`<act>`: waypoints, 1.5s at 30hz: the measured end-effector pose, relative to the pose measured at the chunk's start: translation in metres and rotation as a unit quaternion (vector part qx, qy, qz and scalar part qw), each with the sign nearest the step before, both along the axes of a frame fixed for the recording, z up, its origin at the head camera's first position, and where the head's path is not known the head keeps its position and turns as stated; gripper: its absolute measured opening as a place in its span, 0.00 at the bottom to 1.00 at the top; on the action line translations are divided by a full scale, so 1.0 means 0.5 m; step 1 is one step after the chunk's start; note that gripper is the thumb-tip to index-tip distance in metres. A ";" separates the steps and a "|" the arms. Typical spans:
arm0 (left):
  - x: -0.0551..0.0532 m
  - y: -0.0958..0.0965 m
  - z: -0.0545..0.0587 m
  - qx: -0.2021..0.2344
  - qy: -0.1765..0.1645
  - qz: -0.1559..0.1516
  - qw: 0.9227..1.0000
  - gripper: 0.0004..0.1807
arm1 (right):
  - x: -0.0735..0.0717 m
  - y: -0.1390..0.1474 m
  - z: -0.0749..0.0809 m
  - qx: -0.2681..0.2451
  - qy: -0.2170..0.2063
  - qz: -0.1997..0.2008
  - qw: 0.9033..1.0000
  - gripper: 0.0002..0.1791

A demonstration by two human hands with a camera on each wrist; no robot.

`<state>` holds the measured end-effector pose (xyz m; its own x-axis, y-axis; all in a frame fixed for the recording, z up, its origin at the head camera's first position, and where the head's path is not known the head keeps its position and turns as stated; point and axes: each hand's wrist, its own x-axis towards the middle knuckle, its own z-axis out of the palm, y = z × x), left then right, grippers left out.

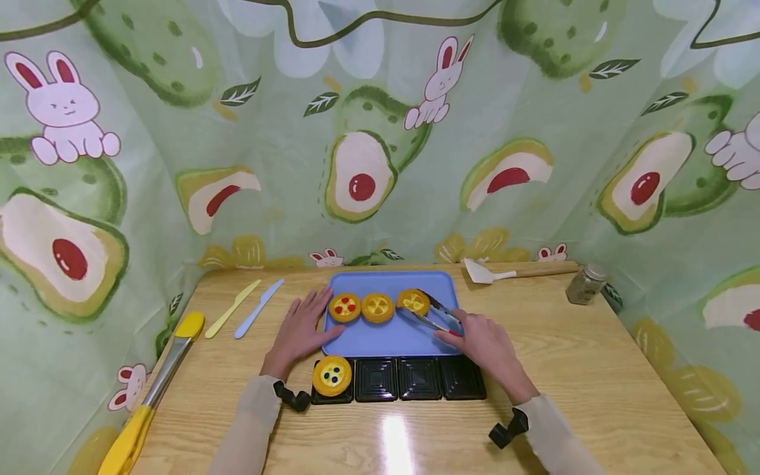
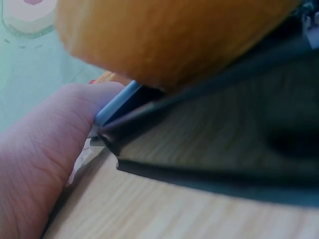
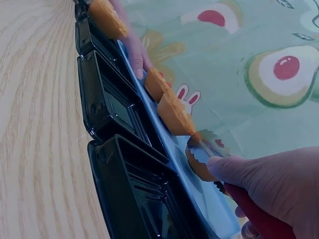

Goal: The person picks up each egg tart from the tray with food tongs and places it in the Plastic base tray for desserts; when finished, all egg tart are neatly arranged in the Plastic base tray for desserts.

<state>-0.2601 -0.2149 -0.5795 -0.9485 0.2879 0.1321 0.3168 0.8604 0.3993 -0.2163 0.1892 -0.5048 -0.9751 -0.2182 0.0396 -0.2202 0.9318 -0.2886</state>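
My right hand (image 1: 488, 344) grips a pair of red-handled tongs (image 1: 426, 321). Their two arms reach around the rightmost egg tart (image 1: 413, 301) on the blue tray (image 1: 388, 342). Left of it on the tray sit a similar yellow-topped tart (image 1: 377, 308) and a tart with red pieces (image 1: 344, 307). My left hand (image 1: 301, 328) rests at the tray's left edge, fingers extended and thumb over the rim. In front, a black tray with several compartments (image 1: 377, 380) bears a tart with dark blue dots (image 1: 332, 376) in its leftmost one.
Two plastic knives, yellow (image 1: 233, 309) and blue (image 1: 258, 309), lie to the left. Yellow-ended tongs (image 1: 163, 376) lie along the left table edge. At the back right are a white spatula (image 1: 479, 271) with a wooden handle and a glass spice jar (image 1: 585, 285).
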 end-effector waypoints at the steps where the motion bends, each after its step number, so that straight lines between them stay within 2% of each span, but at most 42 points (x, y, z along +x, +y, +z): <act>1: 0.000 -0.001 -0.001 -0.001 -0.001 0.001 1.000 0.57 | 0.000 0.000 0.001 0.000 0.002 0.000 1.000 0.33; 11: 0.004 0.001 0.000 0.001 0.001 0.000 1.000 0.56 | 0.004 0.006 0.014 -0.005 0.021 0.012 1.000 0.29; 19: 0.009 -0.008 -0.002 -0.003 -0.008 0.005 1.000 0.57 | 0.027 0.012 0.040 -0.025 0.022 0.022 0.999 0.26; 27: 0.001 -0.013 0.002 -0.010 -0.013 0.004 1.000 0.57 | 0.061 0.015 0.066 -0.023 0.040 0.047 0.998 0.24; 33: -0.002 -0.012 0.006 -0.009 -0.002 0.001 1.000 0.57 | 0.092 0.003 0.081 -0.024 0.041 0.075 0.996 0.24; 42: -0.004 -0.005 0.003 -0.008 -0.014 -0.004 1.000 0.57 | 0.144 -0.028 0.073 -0.031 0.012 0.108 0.994 0.34; 45: -0.004 -0.003 0.003 -0.007 -0.013 -0.005 1.000 0.57 | 0.156 -0.040 0.063 -0.027 0.004 0.119 0.993 0.31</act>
<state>-0.2623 -0.2162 -0.5782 -0.9487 0.2988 0.1033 0.3148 0.8629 0.3952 -0.1382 0.1694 -0.4731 -0.8961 -0.4391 0.0646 -0.4341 0.8369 -0.3335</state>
